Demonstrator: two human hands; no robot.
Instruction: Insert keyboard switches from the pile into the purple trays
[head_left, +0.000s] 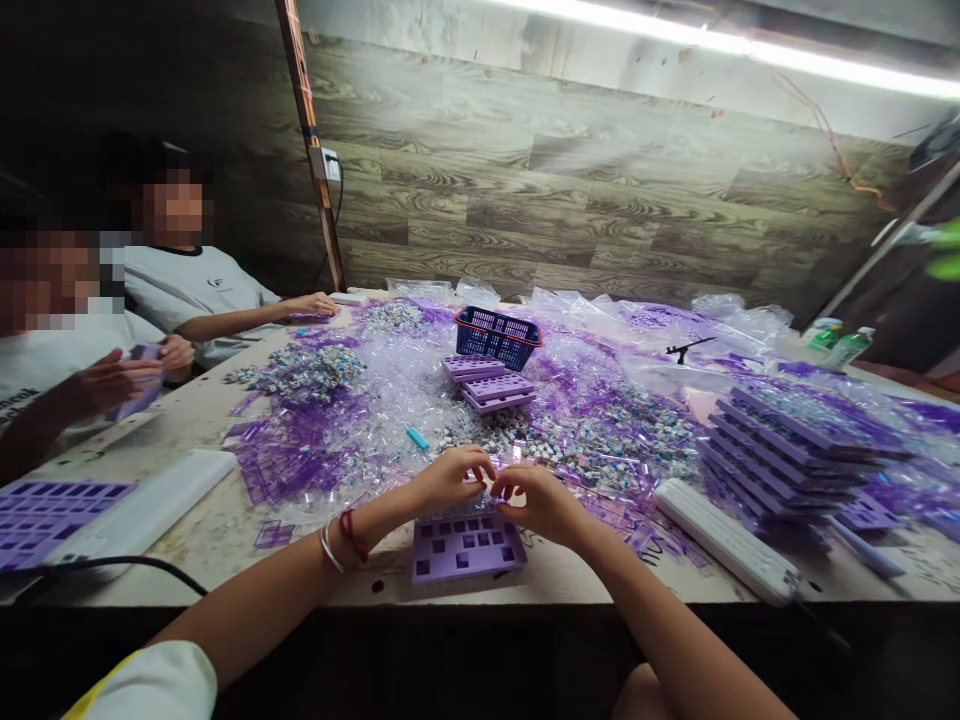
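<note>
Far edge of purple tray [486,562] partly hidden by left hand [450,482] and right hand [544,502]. Fingers curled, tips close together; cannot tell whether clamped on small part. Nearest co-worker [52,355] cut off at left. Stained pale table [577,582] strewn with purple pieces [289,455], clear pieces [405,390]. Wood-plank wall [495,160] behind, strip light [705,38] above. Tray flat near front table edge, holes up, long axis left-right.

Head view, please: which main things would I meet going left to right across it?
Long white bar on the left → farther co-worker's hand → wearer's left hand → right hand → stack of purple trays.
</note>
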